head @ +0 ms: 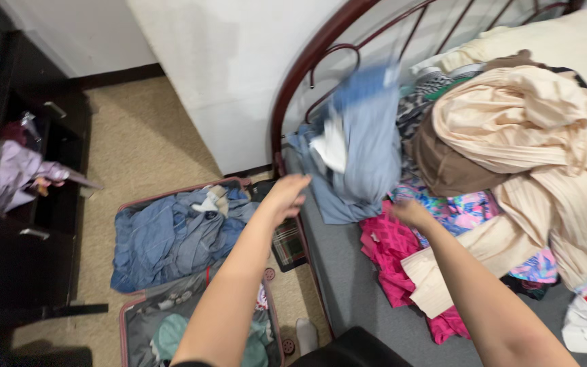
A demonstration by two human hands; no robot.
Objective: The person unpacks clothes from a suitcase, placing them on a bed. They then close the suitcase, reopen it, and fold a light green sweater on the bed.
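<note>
Both hands reach over the bed, fingers loosely spread and gripping nothing: the left hand and right hand sit just below a blurred blue garment that hangs at the bed's head end, beside the heap of clothes. With neither hand closed on it, the garment could slide off the bed's edge. It might then drop beside the open suitcase on the floor left of the bed.
</note>
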